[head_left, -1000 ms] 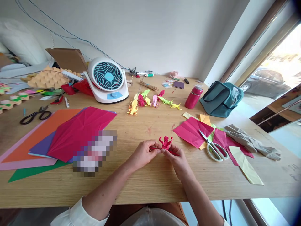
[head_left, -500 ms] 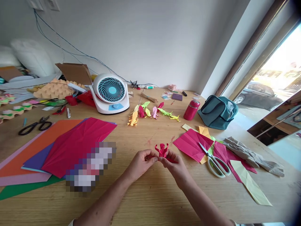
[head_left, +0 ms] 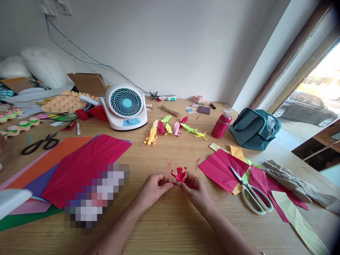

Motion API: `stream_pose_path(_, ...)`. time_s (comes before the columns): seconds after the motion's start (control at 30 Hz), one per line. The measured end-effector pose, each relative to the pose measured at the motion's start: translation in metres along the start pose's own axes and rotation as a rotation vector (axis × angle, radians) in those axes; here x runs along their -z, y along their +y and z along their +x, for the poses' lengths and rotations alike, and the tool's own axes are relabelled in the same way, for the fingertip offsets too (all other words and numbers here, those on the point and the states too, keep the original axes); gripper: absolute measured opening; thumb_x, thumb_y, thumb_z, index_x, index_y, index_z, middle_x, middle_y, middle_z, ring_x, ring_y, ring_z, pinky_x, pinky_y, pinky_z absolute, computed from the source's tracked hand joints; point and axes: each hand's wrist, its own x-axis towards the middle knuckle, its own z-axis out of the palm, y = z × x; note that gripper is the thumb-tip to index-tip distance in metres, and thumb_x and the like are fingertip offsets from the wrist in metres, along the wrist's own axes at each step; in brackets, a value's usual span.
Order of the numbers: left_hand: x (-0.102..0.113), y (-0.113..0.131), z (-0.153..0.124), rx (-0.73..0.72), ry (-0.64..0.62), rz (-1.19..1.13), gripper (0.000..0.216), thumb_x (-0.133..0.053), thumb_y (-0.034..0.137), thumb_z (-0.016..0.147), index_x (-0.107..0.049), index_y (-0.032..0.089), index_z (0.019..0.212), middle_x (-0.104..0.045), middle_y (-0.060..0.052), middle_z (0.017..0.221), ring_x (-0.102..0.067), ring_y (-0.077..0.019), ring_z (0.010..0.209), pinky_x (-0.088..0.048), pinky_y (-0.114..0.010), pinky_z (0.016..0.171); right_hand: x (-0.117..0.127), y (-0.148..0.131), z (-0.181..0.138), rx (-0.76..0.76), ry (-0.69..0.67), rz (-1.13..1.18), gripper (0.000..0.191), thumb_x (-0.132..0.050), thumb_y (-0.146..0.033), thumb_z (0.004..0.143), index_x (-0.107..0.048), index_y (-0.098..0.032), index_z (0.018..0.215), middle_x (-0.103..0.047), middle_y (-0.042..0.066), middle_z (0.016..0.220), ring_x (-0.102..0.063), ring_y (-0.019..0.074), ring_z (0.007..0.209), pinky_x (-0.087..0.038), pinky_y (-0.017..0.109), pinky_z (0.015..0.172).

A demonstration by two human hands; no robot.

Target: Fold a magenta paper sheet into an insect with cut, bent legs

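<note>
Two hands (head_left: 197, 187) pinch one red paper figure (head_left: 180, 175)

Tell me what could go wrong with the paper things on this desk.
The red paper figure, pinched by the left hand and right hand, has thin curled tips that might bend or tear. If the fan were running, its air might scatter loose paper. The white-handled scissors lie on paper sheets, which could snag if pulled.

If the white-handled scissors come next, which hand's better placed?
Right, probably: the right hand is nearer the white-handled scissors; the left hand is farther off. Both hold the red paper figure.
</note>
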Motion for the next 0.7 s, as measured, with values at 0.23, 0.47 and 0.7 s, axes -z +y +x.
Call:
stream_pose_path(0.23,-0.0019,0.0044,-0.0009,-0.038,-0.067,-0.017,0.029,-0.075,0.041,0.073,-0.071,0.014,0.084,-0.07,-0.004,0.083,-0.059,-0.0171,0.078,-0.042,-0.027,0.076,0.0012,-0.0044,-0.0061,0.032,0.007,-0.12,0.036,-0.072,-0.051,0.084,-0.061,-0.017,0.081,-0.061,0.002,0.077,-0.052,0.0139,0.072,-0.039,0.026,0.065)
stream_pose_path(0.47,-0.0085,0.0043,-0.0014,-0.047,-0.032,-0.027,0.029,-0.078,0.042,0.071,-0.07,0.014,0.073,-0.068,-0.003,0.073,-0.057,-0.0155,0.071,-0.041,-0.026,0.07,-0.0006,-0.0002,-0.0059,0.049,0.007,-0.106,0.037,-0.073,-0.052,0.083,-0.062,-0.017,0.081,-0.063,0.002,0.078,-0.055,0.0152,0.073,-0.041,0.027,0.067)
stream_pose_path(0.7,-0.0065,0.0087,-0.0029,0.049,0.019,-0.065,0.032,-0.082,0.043,0.064,-0.071,0.013,0.067,-0.064,0.0,0.064,-0.049,-0.0115,0.062,-0.036,-0.024,0.064,0.0032,-0.0017,-0.0045,-0.011,0.012,0.014,0.041,-0.079,-0.053,0.076,-0.059,-0.017,0.076,-0.057,-0.001,0.071,-0.048,0.0115,0.067,-0.037,0.024,0.063)
